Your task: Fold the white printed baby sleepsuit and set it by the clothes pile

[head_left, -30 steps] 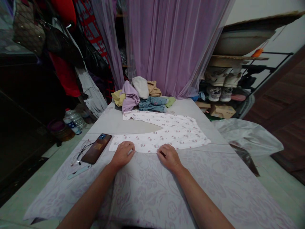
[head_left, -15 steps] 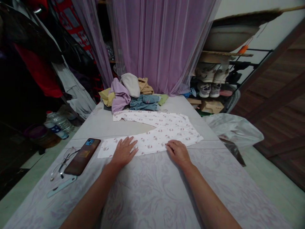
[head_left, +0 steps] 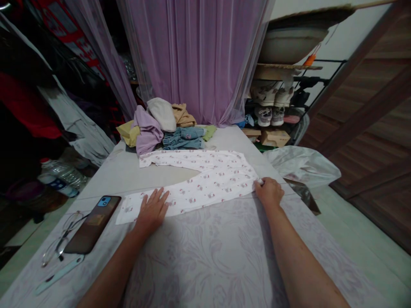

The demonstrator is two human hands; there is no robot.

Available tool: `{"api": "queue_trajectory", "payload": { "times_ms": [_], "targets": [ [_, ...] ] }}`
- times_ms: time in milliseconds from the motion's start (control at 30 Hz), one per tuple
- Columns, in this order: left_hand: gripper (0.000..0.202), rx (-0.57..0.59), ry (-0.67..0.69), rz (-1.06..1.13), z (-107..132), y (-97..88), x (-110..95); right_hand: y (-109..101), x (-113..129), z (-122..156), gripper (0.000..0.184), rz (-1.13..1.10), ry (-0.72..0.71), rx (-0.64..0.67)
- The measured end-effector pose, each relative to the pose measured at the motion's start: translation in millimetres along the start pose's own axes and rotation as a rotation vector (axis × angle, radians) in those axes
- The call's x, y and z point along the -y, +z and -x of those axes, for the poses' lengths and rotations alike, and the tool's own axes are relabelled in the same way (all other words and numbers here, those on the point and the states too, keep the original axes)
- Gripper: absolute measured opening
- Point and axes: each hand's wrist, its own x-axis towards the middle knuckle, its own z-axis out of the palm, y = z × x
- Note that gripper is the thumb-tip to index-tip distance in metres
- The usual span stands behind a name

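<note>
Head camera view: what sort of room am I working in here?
Most likely a cramped room in a home, perhaps a bedroom doubling as clothes storage. The sheer lilac curtain, the hanging clothes, the rack of sneakers and the heap of folded and crumpled clothes all suggest that.

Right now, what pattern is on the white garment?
The white garment has small scattered pink motifs; head view.

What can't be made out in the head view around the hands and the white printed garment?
- Head view, right hand: whether its fingers grip the white printed cotton garment; the hand hides them.
- Head view, left hand: the cloth beneath it is hidden by the hand.
- Head view, garment print: motifs too small to identify.
- Head view, brown-backed phone: label too small to read; screen hidden, facing down.
</note>
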Motion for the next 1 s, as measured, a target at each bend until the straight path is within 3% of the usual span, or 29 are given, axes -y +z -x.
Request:
{"api": "queue_trajectory", "payload": {
  "times_ms": [233,333,400,533,600,700,867,1000],
  "targets": [
    [0.057,-0.01,0.011,-0.046,1.7,-1.1,-4.2,2.9,-9.9,-3.7,0.039,-0.078,0.037,-0.039],
    [0.063,-0.012,0.031,-0.056,2.4,-1.1,-4.4,1.8,5.2,10.1,0.048,-0.135,-0.077,-0.134],
    [0.065,-0.022,0.039,-0.063,2.9,-1.1,-4.6,3.3,25.0,26.7,0.05,-0.161,-0.253,-0.152],
    [0.067,-0.032,0.053,-0.067,3.6,-0.6,-6.0,11.7,67.8,67.6,0.052,-0.103,-0.7,0.047],
    [0.066,-0.029,0.064,-0.057,4.0,-0.2,-5.3,15.6,79.1,83.1,0.054,-0.044,-0.839,0.201],
    [0.06,-0.047,0.068,-0.031,6.6,-0.4,1.6,18.2,78.5,92.1,0.057,0.039,-0.877,0.322],
    [0.055,-0.028,0.009,-0.035,19.5,-5.9,25.1,17.2,66.6,93.9,0.061,0.058,-0.825,0.305],
    [0.055,-0.031,-0.034,-0.061,29.8,-11.2,33.1,14.5,80.1,116.3,0.06,-0.009,-0.946,0.307]
  ]
}}
